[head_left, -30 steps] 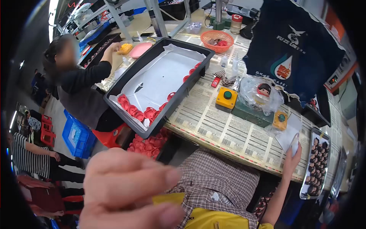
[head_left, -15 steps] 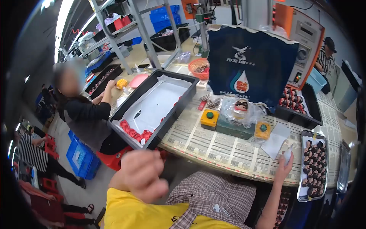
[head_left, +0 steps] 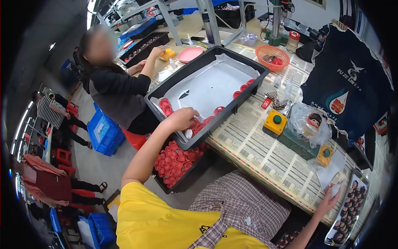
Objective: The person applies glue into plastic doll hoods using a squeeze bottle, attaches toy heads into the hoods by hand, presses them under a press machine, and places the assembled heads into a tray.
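Left hand [head_left: 181, 119] reaches into one tray [head_left: 229, 107]; right hand [head_left: 328, 202] holds one bottle [head_left: 335, 190].

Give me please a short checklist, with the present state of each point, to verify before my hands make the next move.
1. Left hand at the red pieces in the black tray: ok.
2. A piece firmly between its fingers: cannot tell, the hand hides its grip.
3. White bottle held in the right hand: ok.
4. Bottle tip capped: cannot tell, too small.
5. Paper liner lying smooth: not ok, creased along its edges.
6. Both your hands off the yellow button box: ok.
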